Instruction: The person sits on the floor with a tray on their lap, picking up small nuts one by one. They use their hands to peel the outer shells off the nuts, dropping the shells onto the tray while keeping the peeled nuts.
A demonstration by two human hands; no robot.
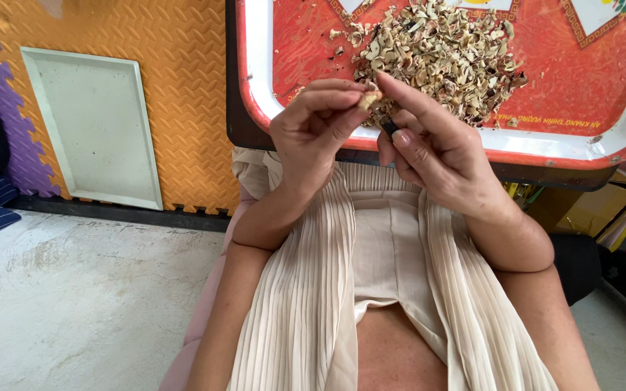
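Quick count: two bare hands in view, a left hand [313, 123] and a right hand [429, 145], both belonging to the one person wearing the camera. Between the fingertips there's one small pale nut piece [368, 100], plus one small dark tool tip [389, 127] poking out of the right hand; can't tell what it is exactly. One red metal tray with a white rim [259, 80]. On it, one heap of broken tan shells [436, 54], way too many bits to count. One flat pale rectangular tray [92, 127] lies on one orange foam mat [182, 51].
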